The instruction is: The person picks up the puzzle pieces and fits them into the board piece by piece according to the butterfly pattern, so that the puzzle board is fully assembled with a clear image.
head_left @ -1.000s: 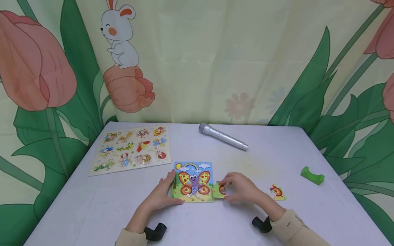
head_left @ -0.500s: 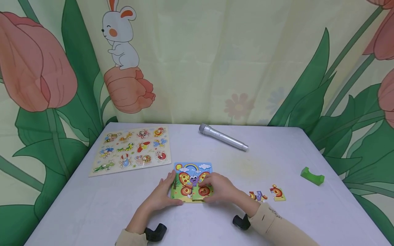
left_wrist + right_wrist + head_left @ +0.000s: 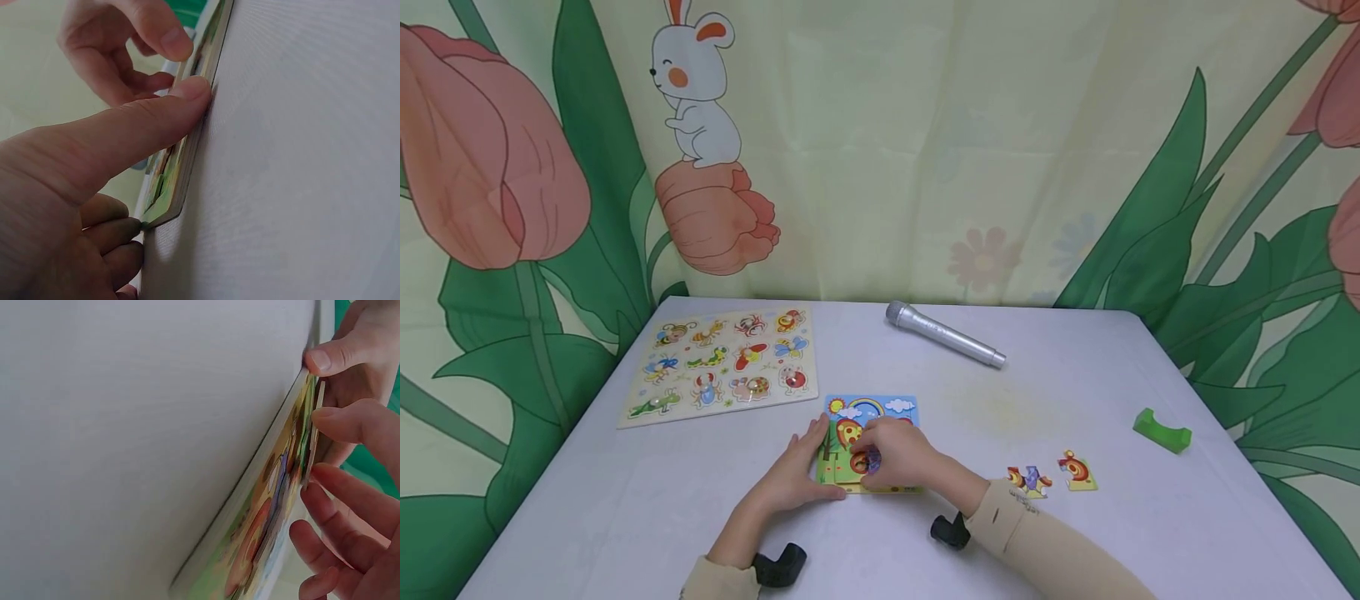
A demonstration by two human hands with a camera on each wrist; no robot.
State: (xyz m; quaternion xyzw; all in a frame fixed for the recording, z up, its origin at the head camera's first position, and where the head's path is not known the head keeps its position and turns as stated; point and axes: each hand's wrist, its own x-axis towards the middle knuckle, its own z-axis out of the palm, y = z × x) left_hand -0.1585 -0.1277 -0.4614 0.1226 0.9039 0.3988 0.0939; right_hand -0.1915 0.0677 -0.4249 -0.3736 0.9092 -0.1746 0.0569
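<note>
A small square butterfly puzzle [image 3: 870, 407] lies flat on the table. My left hand [image 3: 793, 477] holds it at its near left corner, the thumb along the near edge and the fingers at the left side. Over the puzzle, my right hand [image 3: 901, 452] pinches a thin puzzle piece [image 3: 312, 453] between thumb and fingers. In the right wrist view that piece is seen edge-on, slightly off the board. The right hand covers much of the picture's right half. To the right lie two loose puzzle pieces, one with purple on it [image 3: 1030, 481] and one with a red-orange spiral [image 3: 1078, 472].
An insect puzzle board [image 3: 722, 362] lies at the back left. A silver microphone [image 3: 945, 334] lies at the back middle, and a green curved block [image 3: 1162, 430] at the right. All stand on the white tablecloth [image 3: 1067, 367], before a printed curtain.
My right hand has moved left from beside the puzzle to over it, carrying a piece across the board's lower part. The left hand has stayed in place.
</note>
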